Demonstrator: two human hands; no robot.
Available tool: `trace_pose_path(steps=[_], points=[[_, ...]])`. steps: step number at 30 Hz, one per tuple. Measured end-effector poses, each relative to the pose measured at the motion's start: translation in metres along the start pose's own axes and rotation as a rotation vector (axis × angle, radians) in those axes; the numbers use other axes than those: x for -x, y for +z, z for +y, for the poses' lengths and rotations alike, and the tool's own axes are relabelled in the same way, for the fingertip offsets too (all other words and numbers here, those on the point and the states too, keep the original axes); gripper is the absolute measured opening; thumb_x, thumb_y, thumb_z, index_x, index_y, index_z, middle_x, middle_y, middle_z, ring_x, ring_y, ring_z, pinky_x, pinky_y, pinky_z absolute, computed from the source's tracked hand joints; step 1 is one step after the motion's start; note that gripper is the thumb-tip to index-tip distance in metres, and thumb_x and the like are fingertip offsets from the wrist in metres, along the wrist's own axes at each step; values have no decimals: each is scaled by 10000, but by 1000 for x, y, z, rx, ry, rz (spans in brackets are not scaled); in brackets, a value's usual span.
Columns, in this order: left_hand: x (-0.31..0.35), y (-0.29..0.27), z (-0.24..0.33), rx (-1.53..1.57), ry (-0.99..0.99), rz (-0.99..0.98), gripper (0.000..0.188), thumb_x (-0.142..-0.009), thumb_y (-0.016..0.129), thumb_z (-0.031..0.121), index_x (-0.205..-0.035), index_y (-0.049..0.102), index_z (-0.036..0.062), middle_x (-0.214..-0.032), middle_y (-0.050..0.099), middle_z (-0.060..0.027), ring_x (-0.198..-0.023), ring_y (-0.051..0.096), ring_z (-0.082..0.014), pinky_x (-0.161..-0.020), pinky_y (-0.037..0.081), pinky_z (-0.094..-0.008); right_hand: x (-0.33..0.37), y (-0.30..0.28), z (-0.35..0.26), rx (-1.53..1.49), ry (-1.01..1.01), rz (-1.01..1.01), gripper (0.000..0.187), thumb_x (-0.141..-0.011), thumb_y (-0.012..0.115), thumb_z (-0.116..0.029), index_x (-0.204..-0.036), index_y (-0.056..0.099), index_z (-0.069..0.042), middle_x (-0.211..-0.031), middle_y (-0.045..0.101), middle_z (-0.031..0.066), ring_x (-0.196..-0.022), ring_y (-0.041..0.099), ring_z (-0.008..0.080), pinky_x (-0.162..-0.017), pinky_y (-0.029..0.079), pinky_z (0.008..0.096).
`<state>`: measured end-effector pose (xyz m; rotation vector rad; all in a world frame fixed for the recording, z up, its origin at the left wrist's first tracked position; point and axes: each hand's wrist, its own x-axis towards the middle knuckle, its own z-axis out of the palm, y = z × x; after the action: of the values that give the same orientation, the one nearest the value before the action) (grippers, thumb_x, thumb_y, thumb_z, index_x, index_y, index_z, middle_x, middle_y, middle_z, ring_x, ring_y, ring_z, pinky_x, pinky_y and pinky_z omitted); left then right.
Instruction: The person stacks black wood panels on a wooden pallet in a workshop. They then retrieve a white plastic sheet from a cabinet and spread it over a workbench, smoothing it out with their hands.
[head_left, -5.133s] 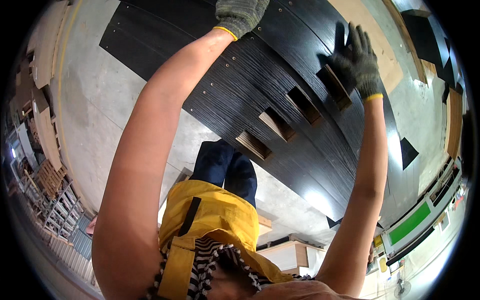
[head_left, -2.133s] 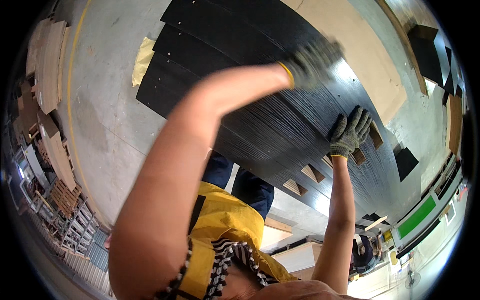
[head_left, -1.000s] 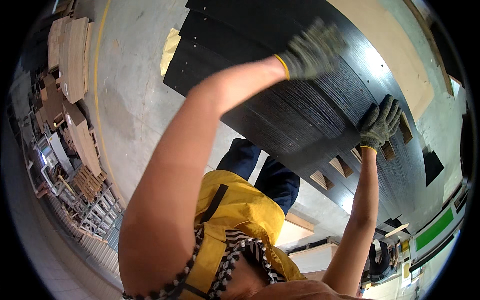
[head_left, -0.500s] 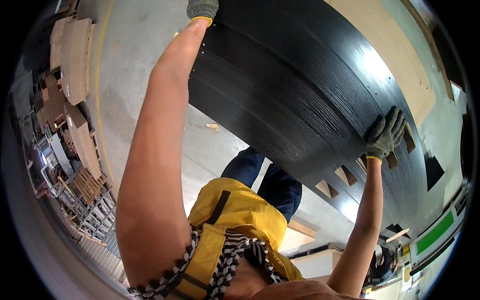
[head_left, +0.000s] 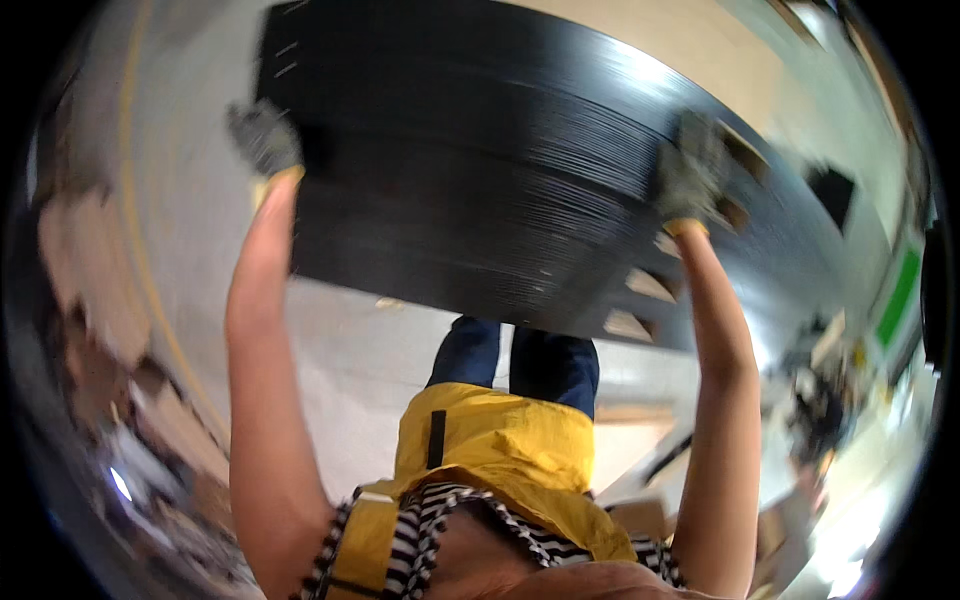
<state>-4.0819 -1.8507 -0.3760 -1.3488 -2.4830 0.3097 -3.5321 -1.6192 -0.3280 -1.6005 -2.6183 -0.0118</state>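
A large black wood-grain panel (head_left: 440, 170) lies before me, with several square cutouts towards its right side. My left hand (head_left: 265, 138), in a grey glove with a yellow cuff, is at the panel's left edge. Motion smears its fingers, so its grip is unclear. On the panel's top, beside the cutouts, my right hand (head_left: 692, 170) lies in a matching glove, fingers stretched out and blurred. Small light marks show along the panel's left edge.
A tan board (head_left: 690, 40) lies beyond the panel. Brown boards (head_left: 90, 270) are stacked at the left, past a yellow floor line (head_left: 135, 200). A small black piece (head_left: 832, 192) is at the far right. Blurred clutter (head_left: 825, 400) stands at the lower right.
My view has turned, and the panel now appears more level and farther left. My left hand shows lower and more to the left, at the panel's edge; the right hand appears higher and farther left.
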Motion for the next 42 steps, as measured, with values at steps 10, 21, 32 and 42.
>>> trace_pose_path(steps=[10,21,32,42], points=[[14,-149,315,714,544,110,575,-920,510,391,-1414,383,128,-1488,326,-134,-1396,239,-339,-1130,105,-557,-7,-7,-5,20,-32,102,543,-936,427,-471,-1427,373,-244,-1497,323,97,-1411,228,292,-1152,82,474],[16,-186,390,125,447,-48,550,-960,391,392,-1450,327,152,-1530,253,-106,-1415,212,-294,-1127,114,-548,-24,4,15,-187,-126,210,651,-867,478,-579,-1391,426,-196,-1472,362,105,-1398,234,340,-1123,77,580],[11,-168,392,281,490,108,526,-983,352,354,-1455,308,126,-1532,244,-112,-1417,203,-305,-1138,128,-514,71,2,360,434,669,486,523,-864,499,-453,-1224,509,-75,-1259,507,160,-1195,448,338,-939,364,503],[15,-166,395,324,493,150,541,-980,396,339,-1439,316,63,-1507,269,-171,-1400,232,-330,-1136,168,-491,73,-7,205,-161,41,164,676,-921,364,-589,-1454,306,-176,-1524,266,86,-1414,218,288,-1146,107,534]])
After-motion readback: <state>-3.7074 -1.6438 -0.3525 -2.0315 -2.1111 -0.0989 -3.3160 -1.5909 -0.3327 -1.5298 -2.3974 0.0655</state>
